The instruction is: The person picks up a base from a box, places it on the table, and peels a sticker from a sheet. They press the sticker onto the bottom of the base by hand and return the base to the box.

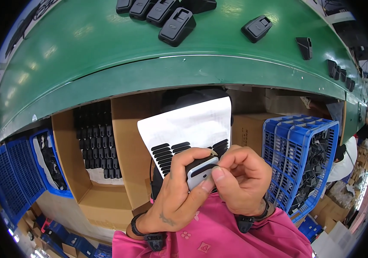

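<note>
My left hand [173, 193] is closed round a small device [197, 177] with a light grey face and a black edge, held up over my lap. A dark elongated strip [202, 170] lies across the grey face, with a small dark dot below it. My right hand [245, 180] pinches the end of this thin black strip between thumb and forefinger at the device's right side. Beneath my hands a white sheet [188, 122] rests on my lap, bearing rows of black rounded strips [161, 155] of similar shape. My hands cover part of those rows.
A green bench [106, 56] runs across ahead, carrying several black housings [177, 26]. On the left stand an open cardboard box [106, 204] with rows of black parts and a blue crate [54, 163]. A blue basket [285, 150] full of black parts stands at right.
</note>
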`<state>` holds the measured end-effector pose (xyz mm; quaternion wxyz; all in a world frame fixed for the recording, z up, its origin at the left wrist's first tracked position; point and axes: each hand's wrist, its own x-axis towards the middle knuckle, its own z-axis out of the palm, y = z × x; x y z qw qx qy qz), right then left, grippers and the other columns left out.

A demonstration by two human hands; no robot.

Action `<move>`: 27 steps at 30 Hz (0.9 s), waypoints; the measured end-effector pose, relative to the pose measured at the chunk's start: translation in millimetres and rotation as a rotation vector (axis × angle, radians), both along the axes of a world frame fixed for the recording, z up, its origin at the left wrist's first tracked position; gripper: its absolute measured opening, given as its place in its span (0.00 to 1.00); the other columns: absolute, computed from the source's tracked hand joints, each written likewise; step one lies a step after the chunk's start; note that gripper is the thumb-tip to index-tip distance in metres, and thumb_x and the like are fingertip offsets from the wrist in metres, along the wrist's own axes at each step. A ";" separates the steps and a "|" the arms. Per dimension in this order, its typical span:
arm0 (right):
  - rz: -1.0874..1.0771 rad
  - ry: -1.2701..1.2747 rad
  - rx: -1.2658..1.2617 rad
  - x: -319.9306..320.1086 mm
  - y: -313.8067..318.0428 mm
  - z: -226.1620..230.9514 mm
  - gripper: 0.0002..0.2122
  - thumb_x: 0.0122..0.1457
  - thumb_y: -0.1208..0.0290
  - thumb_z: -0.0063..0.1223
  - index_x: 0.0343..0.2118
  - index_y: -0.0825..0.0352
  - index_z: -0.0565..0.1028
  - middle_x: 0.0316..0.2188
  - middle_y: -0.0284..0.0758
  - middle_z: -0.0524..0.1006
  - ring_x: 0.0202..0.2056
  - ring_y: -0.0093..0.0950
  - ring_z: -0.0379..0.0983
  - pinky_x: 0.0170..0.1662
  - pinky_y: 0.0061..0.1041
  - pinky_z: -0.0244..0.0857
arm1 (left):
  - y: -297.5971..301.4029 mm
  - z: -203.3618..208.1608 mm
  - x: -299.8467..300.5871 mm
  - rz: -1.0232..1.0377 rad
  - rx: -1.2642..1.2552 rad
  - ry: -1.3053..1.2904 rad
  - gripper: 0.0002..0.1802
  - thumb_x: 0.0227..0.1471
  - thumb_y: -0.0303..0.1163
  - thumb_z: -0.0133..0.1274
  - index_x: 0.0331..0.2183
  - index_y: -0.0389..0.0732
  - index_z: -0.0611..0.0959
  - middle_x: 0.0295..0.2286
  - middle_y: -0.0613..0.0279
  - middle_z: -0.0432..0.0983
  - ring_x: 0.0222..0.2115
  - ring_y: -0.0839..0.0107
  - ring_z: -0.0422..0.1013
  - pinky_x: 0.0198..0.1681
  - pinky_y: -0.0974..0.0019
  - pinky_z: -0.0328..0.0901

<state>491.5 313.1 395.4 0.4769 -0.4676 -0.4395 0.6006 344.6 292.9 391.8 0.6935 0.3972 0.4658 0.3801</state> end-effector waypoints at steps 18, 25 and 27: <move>-0.144 0.055 -0.198 10.8 -8.0 -15.8 0.06 0.53 0.81 0.52 0.27 0.70 0.65 0.23 0.31 0.69 0.21 0.13 0.63 0.24 0.12 0.57 | -3.9 -21.1 5.9 0.252 -0.169 -0.319 0.28 0.51 0.36 0.47 0.50 0.41 0.56 0.37 0.46 0.68 0.30 0.70 0.68 0.30 0.71 0.66; 0.391 -0.146 -0.101 23.4 -10.2 -20.6 0.14 0.46 0.74 0.64 0.34 0.73 0.74 0.22 0.35 0.74 0.21 0.20 0.71 0.25 0.18 0.65 | -19.1 -43.4 4.0 0.166 0.538 -0.072 0.24 0.53 0.36 0.49 0.49 0.39 0.60 0.45 0.42 0.65 0.43 0.57 0.65 0.48 0.55 0.60; 0.490 -0.246 0.062 32.6 -1.1 -17.0 0.13 0.44 0.74 0.64 0.33 0.72 0.75 0.22 0.36 0.74 0.22 0.22 0.72 0.26 0.18 0.65 | -26.9 -38.7 -6.0 0.142 0.601 -0.106 0.24 0.49 0.34 0.55 0.46 0.39 0.66 0.44 0.40 0.66 0.43 0.52 0.67 0.46 0.53 0.62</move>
